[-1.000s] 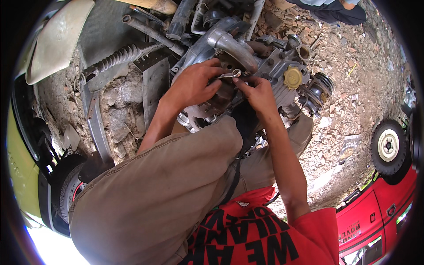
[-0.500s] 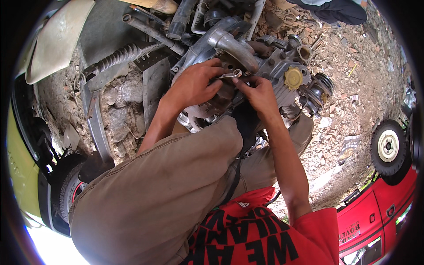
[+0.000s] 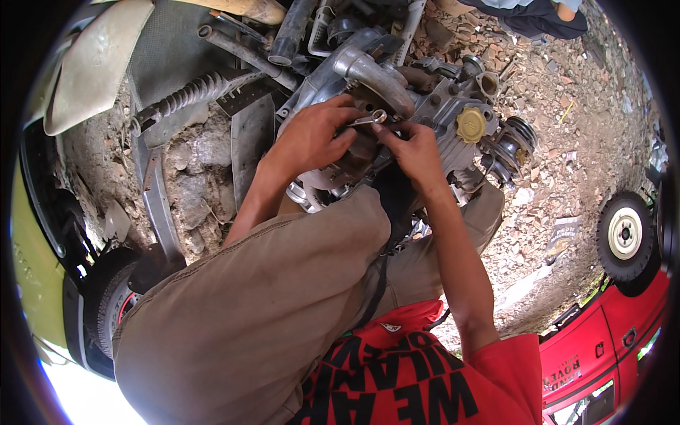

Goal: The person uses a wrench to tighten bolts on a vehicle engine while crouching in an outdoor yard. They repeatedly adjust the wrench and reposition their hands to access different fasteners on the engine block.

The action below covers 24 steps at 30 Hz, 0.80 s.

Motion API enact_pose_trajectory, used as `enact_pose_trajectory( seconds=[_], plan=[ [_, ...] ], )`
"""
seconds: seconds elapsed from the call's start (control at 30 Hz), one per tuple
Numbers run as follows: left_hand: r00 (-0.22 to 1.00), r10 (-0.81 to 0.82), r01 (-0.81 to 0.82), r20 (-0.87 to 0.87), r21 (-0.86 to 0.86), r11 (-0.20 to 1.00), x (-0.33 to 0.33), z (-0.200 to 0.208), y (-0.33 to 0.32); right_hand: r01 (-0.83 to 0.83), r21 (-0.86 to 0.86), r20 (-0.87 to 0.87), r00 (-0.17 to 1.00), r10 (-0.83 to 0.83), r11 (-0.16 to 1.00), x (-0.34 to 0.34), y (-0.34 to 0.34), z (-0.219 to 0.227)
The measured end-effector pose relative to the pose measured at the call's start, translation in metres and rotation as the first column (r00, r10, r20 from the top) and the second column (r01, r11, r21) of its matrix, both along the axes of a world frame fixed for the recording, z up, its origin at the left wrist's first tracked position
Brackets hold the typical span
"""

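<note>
My left hand (image 3: 313,138) is closed around a ring wrench (image 3: 364,121), whose shiny ring end points right. The wrench lies over a dirty metal engine (image 3: 443,106) in front of my knees. Right beside the ring end is my right hand (image 3: 414,152), thumb and fingers drawn together in a pinch low against the engine. Whatever those fingertips grip is hidden. A curved metal pipe (image 3: 375,79) arches just beyond both hands. On the engine's right side sits a yellow filler cap (image 3: 470,125), with a black pulley (image 3: 513,145) past it.
Metal tubes (image 3: 287,46), a coil spring part (image 3: 180,98) and a flat bracket (image 3: 157,198) lie to the left. Rubble ground (image 3: 559,134) spreads to the right. A red vehicle (image 3: 602,347) with a wheel (image 3: 625,235) stands at lower right, a yellow-green one (image 3: 35,262) at left. Another person's dark-clad leg (image 3: 545,20) shows at the top.
Both hands and the wrench stay almost in place. The view has shifted very slightly, and a bit more of the other person shows at the top right.
</note>
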<state>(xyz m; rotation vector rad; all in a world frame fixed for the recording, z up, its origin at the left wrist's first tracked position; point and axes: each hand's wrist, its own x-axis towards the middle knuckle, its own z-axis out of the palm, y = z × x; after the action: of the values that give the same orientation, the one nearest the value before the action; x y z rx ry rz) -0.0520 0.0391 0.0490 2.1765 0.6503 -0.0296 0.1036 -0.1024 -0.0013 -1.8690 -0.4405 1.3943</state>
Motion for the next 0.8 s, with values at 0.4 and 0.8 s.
enact_pose_trajectory(
  seconds=[0.4,0.8],
  plan=[
    [0.919,0.392,-0.382,0.050,-0.143,0.913,-0.006,0.010,0.004,0.013,0.040,-0.149,0.989,-0.007,0.999,0.008,-0.001,0.005],
    [0.993,-0.003,-0.003,-0.114,-0.050,0.999,0.020,0.009,0.009,0.032,-0.060,-0.043,0.998,-0.035,0.998,-0.003,0.000,0.002]
  ],
)
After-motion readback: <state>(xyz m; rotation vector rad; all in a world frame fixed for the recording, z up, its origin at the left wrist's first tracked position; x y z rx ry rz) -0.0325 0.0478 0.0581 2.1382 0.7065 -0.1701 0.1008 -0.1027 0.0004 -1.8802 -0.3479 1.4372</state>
